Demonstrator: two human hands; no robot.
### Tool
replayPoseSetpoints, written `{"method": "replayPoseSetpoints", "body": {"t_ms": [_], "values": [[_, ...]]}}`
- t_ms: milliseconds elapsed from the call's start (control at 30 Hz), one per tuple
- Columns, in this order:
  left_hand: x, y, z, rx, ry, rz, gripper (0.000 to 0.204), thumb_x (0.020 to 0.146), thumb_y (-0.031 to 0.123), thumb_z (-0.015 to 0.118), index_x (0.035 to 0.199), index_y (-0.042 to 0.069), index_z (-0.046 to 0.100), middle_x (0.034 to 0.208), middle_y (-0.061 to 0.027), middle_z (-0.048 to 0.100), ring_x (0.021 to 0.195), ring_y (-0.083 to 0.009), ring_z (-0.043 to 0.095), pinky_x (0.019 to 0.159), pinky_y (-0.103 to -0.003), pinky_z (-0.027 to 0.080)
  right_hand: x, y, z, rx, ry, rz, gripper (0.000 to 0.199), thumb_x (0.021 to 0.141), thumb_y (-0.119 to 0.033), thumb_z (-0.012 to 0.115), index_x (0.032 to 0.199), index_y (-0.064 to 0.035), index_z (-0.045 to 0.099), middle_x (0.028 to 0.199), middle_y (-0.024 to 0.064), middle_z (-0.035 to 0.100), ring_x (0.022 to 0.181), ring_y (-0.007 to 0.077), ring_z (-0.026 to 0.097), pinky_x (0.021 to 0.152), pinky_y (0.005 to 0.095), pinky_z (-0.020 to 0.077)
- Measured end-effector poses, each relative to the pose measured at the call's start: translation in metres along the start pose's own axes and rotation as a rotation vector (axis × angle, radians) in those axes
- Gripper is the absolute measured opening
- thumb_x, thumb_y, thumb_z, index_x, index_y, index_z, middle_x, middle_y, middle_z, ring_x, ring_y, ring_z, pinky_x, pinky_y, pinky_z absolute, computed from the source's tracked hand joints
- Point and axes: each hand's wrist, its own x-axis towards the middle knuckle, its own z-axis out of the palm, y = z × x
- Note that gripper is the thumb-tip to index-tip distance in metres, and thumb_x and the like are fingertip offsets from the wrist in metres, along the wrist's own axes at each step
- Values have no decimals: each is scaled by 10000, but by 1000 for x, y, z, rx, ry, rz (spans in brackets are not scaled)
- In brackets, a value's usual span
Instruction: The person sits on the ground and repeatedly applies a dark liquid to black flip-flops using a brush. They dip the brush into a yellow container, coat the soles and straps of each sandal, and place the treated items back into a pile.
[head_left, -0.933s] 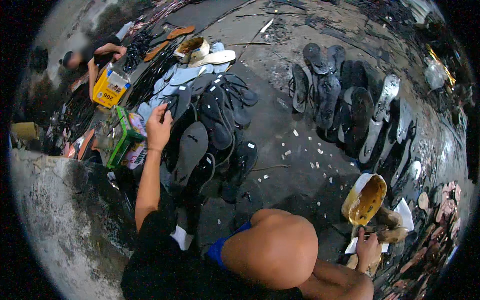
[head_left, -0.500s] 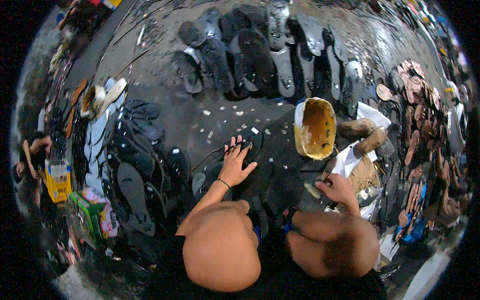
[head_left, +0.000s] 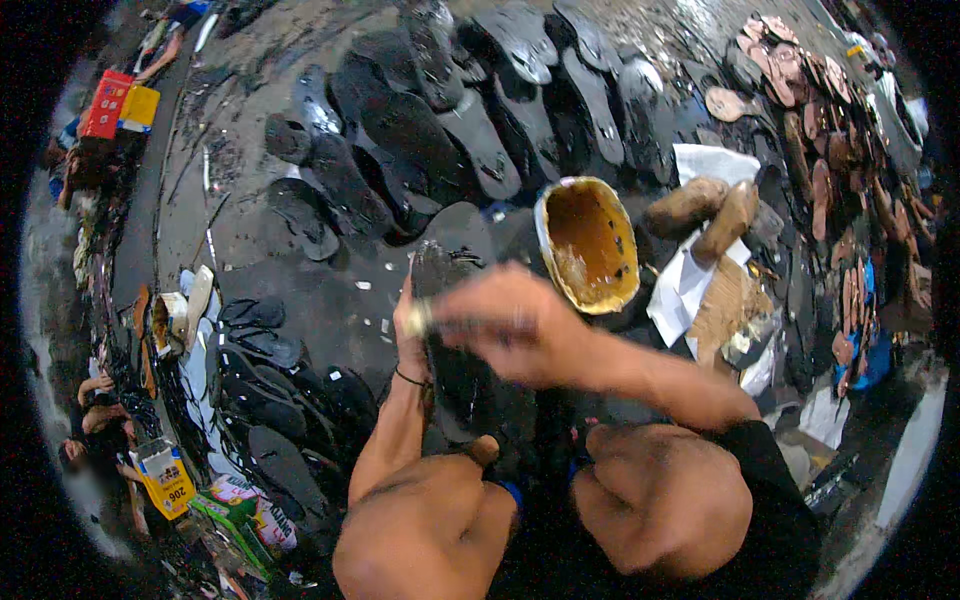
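My left hand [head_left: 409, 325] grips the edge of a black sandal sole [head_left: 455, 375] held up between my knees; its fingers are partly hidden behind the sole. Smeared by motion, my right hand [head_left: 525, 325] crosses in front of the sole, closed around a small brush. The brush's pale tip [head_left: 416, 318] shows near my left wrist. Beyond my right hand stands a cut-open tub [head_left: 546, 250] with a yellowed rim and brown, glue-like residue inside.
Rows of black soles [head_left: 485, 140] lie ahead. Brown foot forms [head_left: 725, 222], white paper [head_left: 680, 300] and cardboard [head_left: 728, 305] are right of the tub. Pinkish soles [head_left: 775, 70] heap at the far right; black sandals [head_left: 280, 455] and a yellow box [head_left: 162, 480] lie left.
My left hand has risen from the floor and now holds up a black sole. My right hand has swung from beside the cardboard leftward across the sole with the brush. The view has shifted.
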Motion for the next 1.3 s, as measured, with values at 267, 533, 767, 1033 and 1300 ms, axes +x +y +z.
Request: {"method": "replayPoseSetpoints", "body": {"t_ms": [267,533,767,1033,1300], "values": [[-5,3,-18,-155,-7,10,598,1019,447,355,1418,17,466,1341,-162,581,1170,-312,613,994,-447,518,-2,32,-20,-182,226,117,185,902,-210,670,1029,-82,709,954,181,705,861,375,686,763,443,543],[-12,7,10,-489,-68,-137,476,1051,333,376,1365,8,525,1299,-126,613,1145,-257,615,1004,-402,496,35,9,-38,-333,208,282,183,897,-123,678,1051,-25,663,930,162,699,781,301,682,683,381,525],[14,14,-29,55,564,96,470,1043,370,347,1238,20,592,1171,-96,648,1051,-232,641,919,-386,510,-72,3,9,174,-261,180,170,850,-156,729,990,-60,729,976,106,719,936,297,687,838,387,531],[-98,-3,-50,-69,299,-530,480,1033,377,329,1193,31,621,1070,-95,684,933,-231,667,817,-369,549,-89,102,-67,-754,55,603,194,894,-197,682,1009,-44,708,898,164,716,829,339,698,739,408,542],[-96,14,-46,-61,349,-463,431,1040,322,338,1185,35,625,1016,-84,692,876,-207,674,760,-340,557,-150,11,-116,-719,-464,1053,405,897,-389,661,1034,-9,689,977,235,686,872,360,689,785,392,542]]}}
